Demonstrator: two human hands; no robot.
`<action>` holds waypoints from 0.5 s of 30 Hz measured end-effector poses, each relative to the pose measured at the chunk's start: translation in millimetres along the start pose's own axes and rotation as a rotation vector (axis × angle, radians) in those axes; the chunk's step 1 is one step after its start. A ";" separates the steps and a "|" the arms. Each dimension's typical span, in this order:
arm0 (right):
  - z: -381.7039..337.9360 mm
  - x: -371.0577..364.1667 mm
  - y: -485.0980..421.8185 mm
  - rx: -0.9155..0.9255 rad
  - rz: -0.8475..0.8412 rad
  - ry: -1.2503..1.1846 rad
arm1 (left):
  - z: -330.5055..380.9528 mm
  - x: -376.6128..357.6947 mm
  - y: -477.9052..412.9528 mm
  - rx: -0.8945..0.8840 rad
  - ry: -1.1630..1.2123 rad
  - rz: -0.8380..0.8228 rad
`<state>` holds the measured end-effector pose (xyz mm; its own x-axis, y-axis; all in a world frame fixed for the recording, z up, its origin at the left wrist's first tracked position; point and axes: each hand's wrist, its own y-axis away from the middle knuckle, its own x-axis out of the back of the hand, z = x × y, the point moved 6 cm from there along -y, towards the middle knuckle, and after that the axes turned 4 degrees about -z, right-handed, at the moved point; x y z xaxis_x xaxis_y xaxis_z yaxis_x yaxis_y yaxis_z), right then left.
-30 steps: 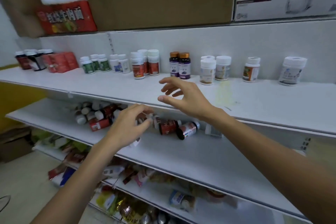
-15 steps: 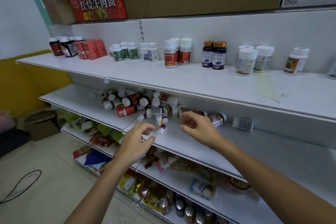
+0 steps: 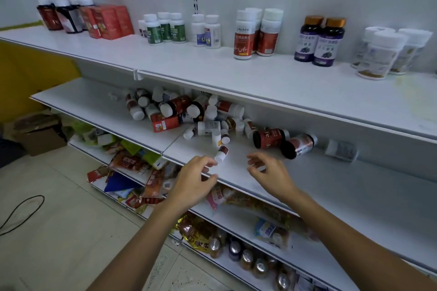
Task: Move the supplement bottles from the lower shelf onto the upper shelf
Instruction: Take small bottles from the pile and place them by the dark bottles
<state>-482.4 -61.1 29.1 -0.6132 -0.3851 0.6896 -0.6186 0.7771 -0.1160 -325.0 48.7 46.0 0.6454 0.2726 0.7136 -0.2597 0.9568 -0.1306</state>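
**Hands at the lower shelf, head view.** The left hand [image 3: 196, 182] and right hand [image 3: 272, 173] are held over the near edge of the white lower shelf [image 3: 343, 186]. The left hand is relaxed, with fingers loosely curled and grasping nothing. Its index fingertip [image 3: 212, 162] lies just beside the white cap of a small dark-red supplement bottle [image 3: 222, 152], which lies on its side near the shelf's front edge. Whether skin and cap touch cannot be told. The right hand hovers to the right of that bottle with fingers curled inward. A pale patch shows between thumb and fingers, and whether the hand grips anything cannot be told.

The task's things — a heap of toppled supplement bottles [image 3: 186, 111], mostly white-capped — lie on the lower shelf, towards its far side and left of centre. A red cardboard carton [image 3: 165, 124] sits at the heap's near side. Right of the heap, two dark-brown bottles with red labels [image 3: 270, 138] lie side by side on their sides. Further right, a white bottle [image 3: 340, 149] lies at the far side of the shelf.

On the white upper shelf [image 3: 272, 78], upright groups stand towards the far side. From left, they are:
- dark bottles [image 3: 59, 16]
- red boxes [image 3: 108, 21]
- green-labelled white bottles [image 3: 165, 28]
- red-labelled white bottles [image 3: 255, 33]
- purple bottles with gold caps [image 3: 319, 40]
- wide white jars [image 3: 383, 52]

Snack packets [image 3: 139, 165] fill the shelf below the lower one.
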 end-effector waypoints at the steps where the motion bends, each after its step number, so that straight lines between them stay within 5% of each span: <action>1: 6.6 -4.4 -6.9 -0.011 -0.001 0.002 | -5.6 -4.6 -7.5 0.004 0.004 -0.011; 15: 98.8 5.5 -94.5 -0.355 0.275 0.087 | -65.3 -53.1 -124.7 0.045 -0.003 -0.055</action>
<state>-475.8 -185.8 -26.8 -0.6784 -0.1090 0.7266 -0.2227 0.9729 -0.0620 -280.0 -78.5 -20.6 0.6577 0.2189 0.7207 -0.2558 0.9649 -0.0597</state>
